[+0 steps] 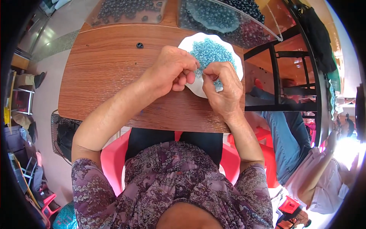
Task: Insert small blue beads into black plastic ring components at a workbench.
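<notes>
My left hand [176, 69] reaches over the left edge of a white plate [238, 63] with a wavy rim, thumb and fingertips pinched together. Against the plate's near right side, my right hand [225, 84] is also closed in a pinch. The two sets of fingertips almost meet over the plate. Whatever is between them is too small to make out. A heap of small, shiny light-blue beads [210, 49] fills the middle of the plate, partly hidden by my hands.
One dark round piece [140, 45] lies on the wooden table [103, 72]. Along the far edge stand a clear tray of dark beads [129, 9] and a clear box [228, 19] holding dark and bluish beads. Another person in jeans [282, 133] sits at the right.
</notes>
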### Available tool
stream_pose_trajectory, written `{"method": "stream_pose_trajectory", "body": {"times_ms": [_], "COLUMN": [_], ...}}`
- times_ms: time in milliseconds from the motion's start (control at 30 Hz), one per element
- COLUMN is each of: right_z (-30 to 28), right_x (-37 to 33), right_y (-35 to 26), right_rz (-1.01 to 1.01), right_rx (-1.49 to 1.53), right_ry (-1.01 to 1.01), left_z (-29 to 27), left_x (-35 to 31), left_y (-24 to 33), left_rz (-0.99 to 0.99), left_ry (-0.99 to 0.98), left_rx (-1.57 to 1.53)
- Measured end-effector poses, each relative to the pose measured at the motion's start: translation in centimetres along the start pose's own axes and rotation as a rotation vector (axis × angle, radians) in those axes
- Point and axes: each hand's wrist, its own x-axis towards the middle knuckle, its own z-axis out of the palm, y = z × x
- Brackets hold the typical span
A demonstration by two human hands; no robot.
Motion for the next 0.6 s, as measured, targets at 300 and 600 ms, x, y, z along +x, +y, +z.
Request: {"method": "stream_pose_trajectory", "body": {"times_ms": [300,600], "right_z": [-0.4,-0.5], "right_x": [-0.2,0.4], "right_y": [-0.3,-0.5], "right_rz": [0.551,0.725], "right_rx": [0.396,0.743], "right_ry": [-0.005,0.074], "left_z": [0.1,0.4], "left_x": [-0.6,-0.4], "left_y": [-0.9,-1.2], "left_rz": [0.353,0.374], "left_ry": [-0.011,-0.045], "left_rx": [0.424,0.361]}}
